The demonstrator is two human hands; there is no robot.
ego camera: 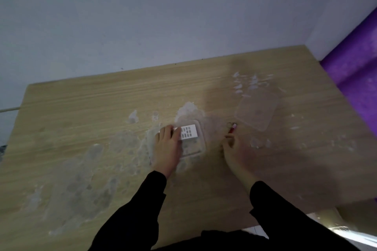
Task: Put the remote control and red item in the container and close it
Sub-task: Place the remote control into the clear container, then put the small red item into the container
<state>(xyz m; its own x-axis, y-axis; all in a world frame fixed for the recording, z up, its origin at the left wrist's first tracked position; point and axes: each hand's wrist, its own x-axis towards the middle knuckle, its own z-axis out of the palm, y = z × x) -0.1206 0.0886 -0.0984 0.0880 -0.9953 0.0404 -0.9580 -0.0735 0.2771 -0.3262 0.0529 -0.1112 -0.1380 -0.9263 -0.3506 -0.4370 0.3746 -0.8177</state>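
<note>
My left hand (167, 144) holds the white remote control (188, 132) by its left end, over the far part of the clear plastic container (201, 144) at the table's middle. A small red item with a metal ring (232, 128) lies on the table right of the container. Just in front of it is my right hand (237, 152), whose fingertips touch or pinch its near end; the grip is blurred. The container's clear lid (257, 111) lies flat further right and back.
The wooden table (81, 128) carries whitish smears and scraps across its middle. A grey wall stands behind it. A purple surface (355, 67) borders the right edge. The table's front right corner ends near my right sleeve.
</note>
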